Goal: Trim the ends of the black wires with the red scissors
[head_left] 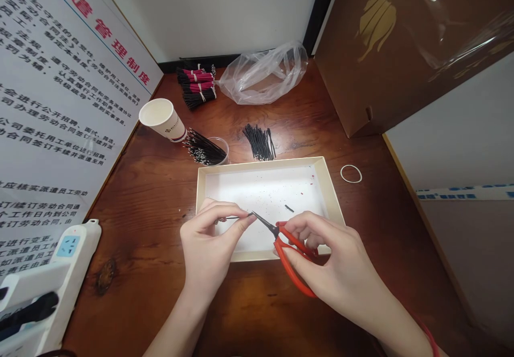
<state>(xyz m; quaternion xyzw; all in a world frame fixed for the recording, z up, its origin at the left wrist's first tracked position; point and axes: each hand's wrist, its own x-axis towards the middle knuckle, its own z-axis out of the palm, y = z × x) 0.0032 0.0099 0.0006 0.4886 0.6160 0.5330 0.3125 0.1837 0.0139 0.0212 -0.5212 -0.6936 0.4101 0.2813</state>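
Observation:
Over a shallow cream box (338, 207), my left hand (214, 234) pinches a thin black wire (233, 218) between thumb and fingertips. My right hand (327, 244) grips red-handled scissors (289, 260), its thumb and fingers in the handle loops. The dark blade tips meet the wire's end right at my left fingertips. Whether the blades are fully closed there is too small to tell. Inside the box lie a short black offcut (289, 208) and scattered tiny red and dark bits.
Behind the box are a short row of black wires (260, 142), a clear cup of wires (206, 151) and a tilted paper cup (163, 119). Farther back lie bundled red-black wires (196, 86) and a plastic bag (263, 76). A rubber band (351, 173) lies right, a power strip (76, 260) left.

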